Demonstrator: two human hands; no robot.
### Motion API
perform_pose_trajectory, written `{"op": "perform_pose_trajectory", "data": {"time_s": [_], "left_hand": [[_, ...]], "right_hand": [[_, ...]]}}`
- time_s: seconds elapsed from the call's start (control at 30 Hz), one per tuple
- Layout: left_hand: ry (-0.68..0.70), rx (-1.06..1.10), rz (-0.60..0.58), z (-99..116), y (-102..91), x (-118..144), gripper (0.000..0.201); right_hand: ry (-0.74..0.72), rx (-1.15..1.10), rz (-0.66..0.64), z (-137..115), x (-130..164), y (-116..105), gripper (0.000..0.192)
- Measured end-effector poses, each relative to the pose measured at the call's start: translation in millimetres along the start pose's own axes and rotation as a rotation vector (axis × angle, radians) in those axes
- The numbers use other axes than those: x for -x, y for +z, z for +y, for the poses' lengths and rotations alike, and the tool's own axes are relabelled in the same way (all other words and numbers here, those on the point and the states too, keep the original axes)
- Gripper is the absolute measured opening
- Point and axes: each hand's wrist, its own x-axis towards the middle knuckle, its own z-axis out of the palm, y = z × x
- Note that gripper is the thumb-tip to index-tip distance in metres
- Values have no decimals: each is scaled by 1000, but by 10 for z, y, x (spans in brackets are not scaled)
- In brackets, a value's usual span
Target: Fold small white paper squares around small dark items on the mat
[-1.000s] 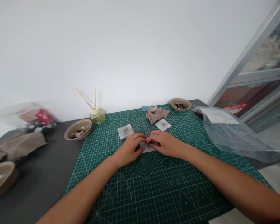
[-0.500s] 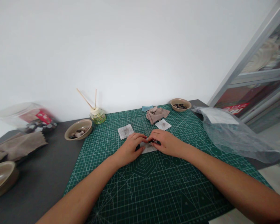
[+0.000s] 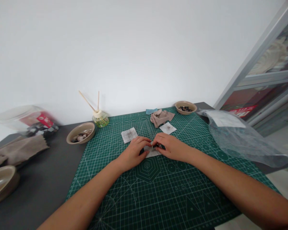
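Dark table (image 3: 45, 182) carries a green cutting mat (image 3: 158, 191) covering most of its right part. A clear plastic bag (image 3: 240, 137) lies at the mat's right edge. A clear tub (image 3: 26, 119) and a beige cloth (image 3: 19, 148) sit at far left, with a bowl (image 3: 81, 132) of pebble-like pieces and a reed diffuser (image 3: 100, 118) nearer the mat. At the mat's far side: a second bowl (image 3: 185, 107), a crumpled tan cloth (image 3: 161, 117), and two stained white pads (image 3: 129, 134).

Left hand (image 3: 132, 152) and right hand (image 3: 171, 147) meet at mat centre over a small white wipe (image 3: 151, 153). Both grips are narrow, fingertips pinched on the wipe, which lies flat on the mat. A small dark object between the fingertips cannot be identified.
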Motion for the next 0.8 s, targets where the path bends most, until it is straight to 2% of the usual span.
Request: {"op": "perform_pose_trajectory", "data": {"time_s": [0.1,0.33,0.53,0.8], "left_hand": [[2,-2,-4,9,-6,-8,26],[1,2,0,-10,0,-1,32],[-5,6,-3,25,-13,-8,21],[-16,-3,-5,28,-15,-6,26]], "right_hand": [[-35,-24,-48,-22,4,3,15],[38,16,23,-4,3,-7,13],[-64,-53,-83,-31,11,-21,16],[6,-3,-7,22,-2,-14,17]]}}
